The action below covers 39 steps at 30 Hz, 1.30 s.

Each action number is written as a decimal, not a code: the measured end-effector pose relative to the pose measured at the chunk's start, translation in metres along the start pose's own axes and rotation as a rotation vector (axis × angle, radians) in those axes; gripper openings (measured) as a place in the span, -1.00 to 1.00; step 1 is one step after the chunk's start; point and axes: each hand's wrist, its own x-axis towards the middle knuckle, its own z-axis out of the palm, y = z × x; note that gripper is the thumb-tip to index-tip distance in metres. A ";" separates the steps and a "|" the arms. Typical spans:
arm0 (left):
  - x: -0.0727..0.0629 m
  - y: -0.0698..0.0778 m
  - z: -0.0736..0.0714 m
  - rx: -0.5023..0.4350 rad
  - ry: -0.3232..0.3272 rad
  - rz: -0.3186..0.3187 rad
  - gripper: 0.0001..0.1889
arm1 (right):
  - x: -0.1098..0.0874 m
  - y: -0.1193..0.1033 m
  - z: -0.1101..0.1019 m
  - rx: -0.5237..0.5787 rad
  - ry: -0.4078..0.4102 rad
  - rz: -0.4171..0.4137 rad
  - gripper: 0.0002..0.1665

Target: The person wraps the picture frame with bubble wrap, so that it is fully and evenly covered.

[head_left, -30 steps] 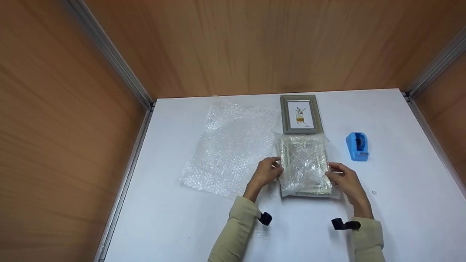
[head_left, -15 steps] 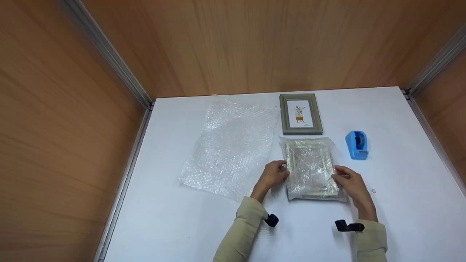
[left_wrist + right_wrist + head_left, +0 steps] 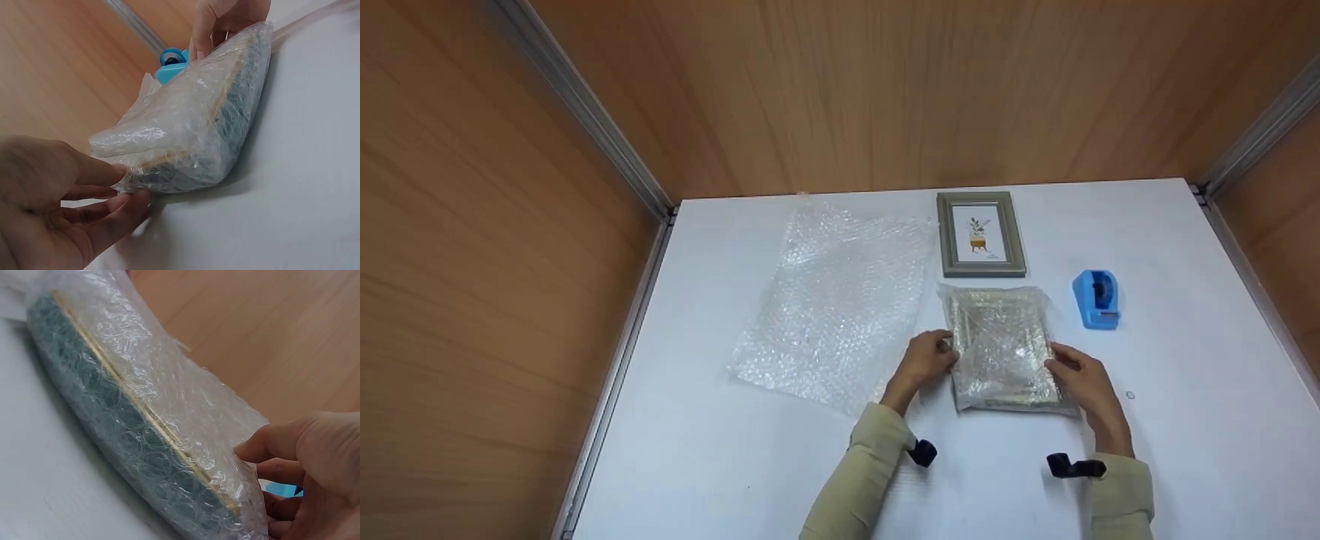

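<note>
A bubble-wrapped picture frame (image 3: 1001,349) lies on the white table, its gold edge showing through the plastic. My left hand (image 3: 922,360) grips its left side, thumb and fingers at the edge. Opposite, my right hand (image 3: 1084,379) holds the right side. In the left wrist view the fingertips (image 3: 121,174) pinch a corner of the package (image 3: 185,124). The right wrist view has the thumb (image 3: 270,444) on the package's top face and the other fingers at its side. Behind it lies an unwrapped picture frame (image 3: 981,234) with a plant print.
A sheet of bubble wrap (image 3: 840,300) is spread flat on the left. A blue tape dispenser (image 3: 1096,300) stands to the right. A small ring-like bit (image 3: 1130,395) lies near the right wrist. Wood-grain panels (image 3: 870,97) border the table at the back and sides.
Both hands have drawn the wrapped frame toward me and slightly right, opening a gap from the unwrapped frame behind. Over the last half second it has hardly moved.
</note>
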 end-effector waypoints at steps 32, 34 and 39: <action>0.031 0.022 -0.047 0.063 0.132 0.058 -0.62 | 0.014 -0.044 -0.032 -0.023 0.090 -0.056 -0.17; 0.039 0.026 -0.050 0.081 0.145 0.070 -0.61 | 0.021 -0.055 -0.036 -0.022 0.098 -0.077 -0.18; 0.058 0.036 -0.059 0.102 0.142 0.081 -0.57 | 0.043 -0.076 -0.041 -0.018 0.113 -0.107 -0.24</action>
